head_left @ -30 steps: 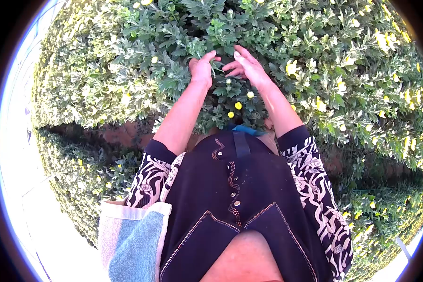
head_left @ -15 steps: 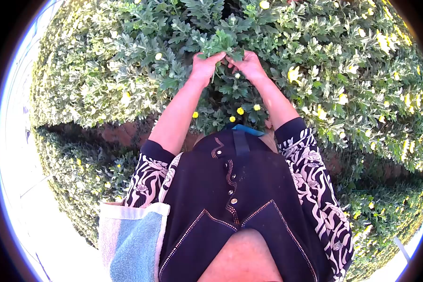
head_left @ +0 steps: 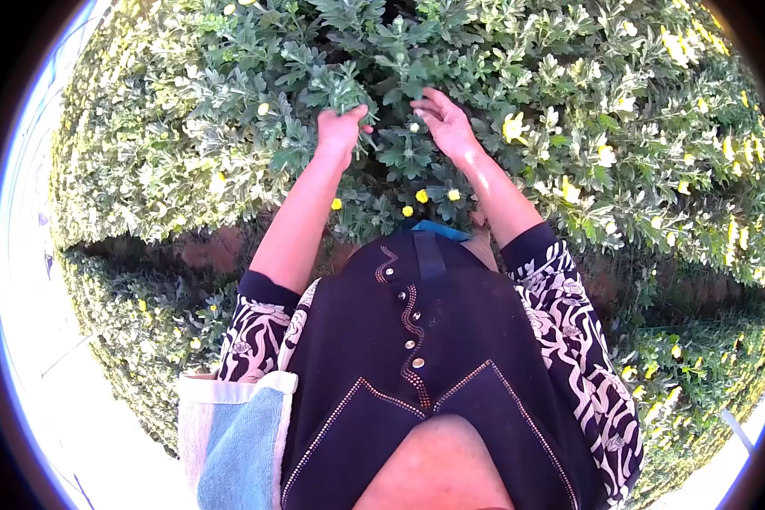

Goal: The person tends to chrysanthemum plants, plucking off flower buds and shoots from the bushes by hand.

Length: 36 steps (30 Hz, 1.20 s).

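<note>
My left hand (head_left: 340,134) is closed around a leafy chrysanthemum sprig (head_left: 338,88), whose leaves stand above the thumb. Thin stem ends show just below that hand. To its right, my right hand (head_left: 447,129) has its fingers apart and holds nothing that I can see. Its fingertips are close to the green chrysanthemum foliage (head_left: 404,64), and I cannot tell whether they touch it. A small pale bud (head_left: 414,127) is beside those fingers. Below and between the hands are yellow flower heads (head_left: 422,196) among dark leaves.
Dense rows of chrysanthemum plants (head_left: 161,161) spread to both sides, with yellow blooms (head_left: 514,127) at the right. A dark gap with bare soil (head_left: 217,249) runs behind the front row. A blue and pink towel (head_left: 238,442) hangs at my left arm.
My hands were together at the sprig and are now apart. The left has moved left with the sprig; the right has let go and its fingers have opened.
</note>
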Available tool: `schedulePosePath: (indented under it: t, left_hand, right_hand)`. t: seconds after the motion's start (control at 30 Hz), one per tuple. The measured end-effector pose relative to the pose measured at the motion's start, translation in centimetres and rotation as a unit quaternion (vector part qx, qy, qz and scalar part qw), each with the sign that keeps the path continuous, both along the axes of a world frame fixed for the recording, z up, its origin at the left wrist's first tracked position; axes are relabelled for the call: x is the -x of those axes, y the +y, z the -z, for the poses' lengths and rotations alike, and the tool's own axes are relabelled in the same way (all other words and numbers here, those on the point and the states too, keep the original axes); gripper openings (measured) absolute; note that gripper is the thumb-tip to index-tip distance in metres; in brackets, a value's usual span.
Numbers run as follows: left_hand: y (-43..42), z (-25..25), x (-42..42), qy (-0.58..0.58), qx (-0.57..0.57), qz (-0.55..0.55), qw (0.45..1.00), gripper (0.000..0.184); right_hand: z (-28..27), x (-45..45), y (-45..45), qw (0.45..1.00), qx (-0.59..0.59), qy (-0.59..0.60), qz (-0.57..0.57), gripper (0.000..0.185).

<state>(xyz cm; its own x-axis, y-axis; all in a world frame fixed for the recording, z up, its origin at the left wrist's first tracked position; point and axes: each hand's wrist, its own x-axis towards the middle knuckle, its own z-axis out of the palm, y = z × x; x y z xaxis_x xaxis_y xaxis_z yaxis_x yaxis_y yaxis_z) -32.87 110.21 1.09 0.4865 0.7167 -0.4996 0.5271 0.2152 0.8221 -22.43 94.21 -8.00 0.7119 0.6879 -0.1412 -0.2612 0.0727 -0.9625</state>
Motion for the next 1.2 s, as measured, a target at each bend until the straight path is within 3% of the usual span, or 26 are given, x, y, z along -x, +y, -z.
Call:
schedulePosePath:
  t: [0.07, 0.13, 0.23, 0.33, 0.4, 0.47, 0.5, 0.53, 0.57, 0.6, 0.63, 0.67, 0.73, 0.77, 0.8, 0.83, 0.9, 1.03, 1.07, 1.13, 1.17, 1.2]
  left_hand:
    - [-0.3, -1.9, 2.5, -0.117, 0.02, 0.003, 0.993, 0.023]
    - [-0.7, -5.7, 6.2, -0.167, 0.038, 0.01, 0.985, 0.019]
    - [-0.2, -10.3, 14.9, -0.14, -0.018, -0.074, 0.987, 0.014]
    - [1.3, -8.7, 22.2, -0.065, -0.092, -0.14, 0.984, 0.013]
    - [1.8, -7.1, 26.5, 0.067, -0.083, -0.124, 0.987, 0.015]
    - [3.9, -1.0, 33.9, 0.172, -0.1, -0.051, 0.979, 0.033]
    - [2.7, 0.2, 35.4, 0.185, -0.14, -0.005, 0.973, 0.046]
    - [1.5, 1.2, 36.6, 0.196, -0.181, 0.041, 0.963, 0.059]
    - [0.7, 2.5, 37.8, 0.321, -0.226, 0.076, 0.917, 0.077]
    - [-0.5, 3.9, 39.0, 0.318, -0.202, 0.023, 0.926, 0.08]
    - [0.0, 8.3, 42.6, 0.263, -0.136, -0.023, 0.955, 0.078]
    - [0.7, 11.6, 45.8, 0.206, -0.067, -0.068, 0.974, 0.076]
    - [-0.9, 11.6, 46.2, 0.283, -0.071, 0.019, 0.956, 0.072]
    - [-1.9, 11.1, 46.4, 0.281, -0.181, 0.162, 0.928, 0.031]
    - [-3.7, 9.5, 44.5, 0.261, 0.042, -0.016, 0.964, 0.067]
    - [-4.6, 9.4, 43.9, 0.262, 0.085, -0.055, 0.96, 0.066]
    - [-6.0, 9.0, 43.4, 0.265, 0.092, -0.053, 0.958, 0.065]
    - [-6.6, 8.6, 42.7, 0.266, 0.092, -0.04, 0.959, 0.064]
    - [-6.6, 8.5, 42.7, 0.265, 0.091, -0.038, 0.959, 0.063]
    - [-6.7, 8.7, 42.9, 0.262, 0.095, -0.037, 0.96, 0.062]
    - [-6.8, 8.8, 42.9, 0.262, 0.098, -0.038, 0.959, 0.062]
    - [-6.7, 8.9, 42.9, 0.262, 0.096, -0.035, 0.96, 0.062]
  right_hand:
    - [-0.6, 0.4, -1.6, 0.996, -0.011, 0.075, 0.039, 0.035]
    - [-0.8, 0.7, -4.3, 0.996, 0.058, 0.065, 0.035, 0.03]
    - [0.9, 0.3, -7.6, 0.962, 0.253, 0.105, 0.021, 0.029]
    - [1.6, -0.7, -8.7, 0.949, 0.306, 0.029, 0.067, 0.029]
    - [1.5, -1.7, -8.5, 0.944, 0.318, 0.015, 0.085, 0.033]
    - [2.2, -2.8, -8.5, 0.886, 0.445, -0.104, 0.078, 0.05]
    - [3.2, -3.1, -8.3, 0.89, 0.433, -0.086, 0.112, 0.069]
    - [2.5, -3.3, -8.0, 0.889, 0.434, -0.089, 0.114, 0.069]
    - [0.9, -3.3, -7.2, 0.868, 0.472, -0.076, 0.132, 0.075]
    - [-0.1, -3.4, -6.8, 0.845, 0.509, -0.062, 0.151, 0.08]
    - [0.3, -4.3, -6.4, 0.85, 0.509, -0.037, 0.13, 0.103]
    - [0.1, -4.7, -6.2, 0.849, 0.51, -0.04, 0.131, 0.103]
    - [-1.0, -5.2, -5.5, 0.873, 0.472, -0.031, 0.117, 0.125]
    - [-2.3, -5.1, -4.9, 0.878, 0.456, -0.05, 0.133, 0.139]
    - [-1.0, -5.6, -4.7, 0.878, 0.456, -0.05, 0.133, 0.139]
    - [1.5, -6.4, -4.4, 0.895, 0.408, -0.087, 0.159, 0.139]
    - [1.6, -6.9, -4.1, 0.924, 0.325, -0.097, 0.179, 0.136]
    - [0.2, -7.8, -2.4, 0.861, 0.483, -0.034, 0.156, 0.125]
    - [2.1, -8.1, -2.9, 0.86, 0.486, -0.034, 0.154, 0.125]
    - [7.8, -9.5, -4.6, 0.887, 0.453, -0.022, 0.087, 0.095]
    - [0.1, -7.0, -4.4, 0.861, 0.504, -0.032, 0.052, 0.08]
    - [8.6, -8.3, -4.9, 0.863, 0.5, -0.041, 0.062, 0.072]
